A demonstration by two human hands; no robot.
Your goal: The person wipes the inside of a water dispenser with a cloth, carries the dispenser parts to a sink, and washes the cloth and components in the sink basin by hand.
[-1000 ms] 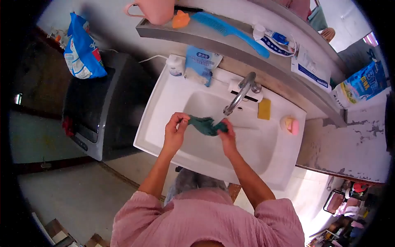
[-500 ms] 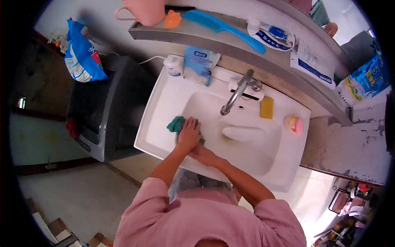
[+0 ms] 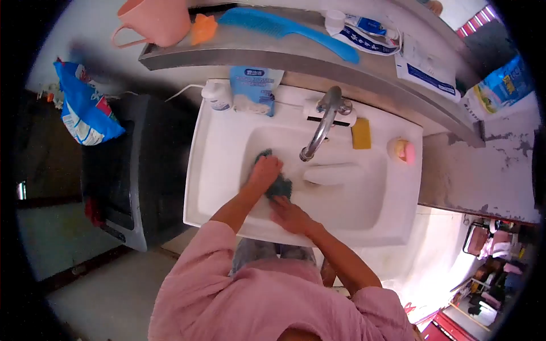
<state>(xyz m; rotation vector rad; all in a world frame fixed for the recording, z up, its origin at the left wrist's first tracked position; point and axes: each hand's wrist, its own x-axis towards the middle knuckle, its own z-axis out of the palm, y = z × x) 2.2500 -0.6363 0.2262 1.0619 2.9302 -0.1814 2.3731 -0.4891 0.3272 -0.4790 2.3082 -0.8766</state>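
Note:
A dark green cloth [image 3: 281, 187] lies bunched against the left side of the white sink basin [image 3: 372, 199]. My left hand [image 3: 265, 173] is closed over its upper part, with cloth showing above and below the fingers. Lower down, my right hand [image 3: 293, 217] grips the near end of the cloth, its fingertips partly hidden. To the right of the cloth, a white oblong piece [image 3: 331, 174] sits in the basin. The curved metal faucet [image 3: 321, 133] reaches over the basin from the back; I cannot make out any water running.
On the sink's back ledge are a white bottle [image 3: 217, 95], a blue pouch [image 3: 254, 94] and a yellow sponge [image 3: 361, 133]. Pink soap [image 3: 405, 151] rests at the right. A shelf above holds a blue comb [image 3: 290, 31] and a pink mug [image 3: 154, 23]. Left stands a dark appliance [image 3: 139, 170].
The cloth has moved from the basin's left rim down into the basin. My left hand has shifted slightly up, my right hand to the right, and the hands are farther apart. The camera view has shifted.

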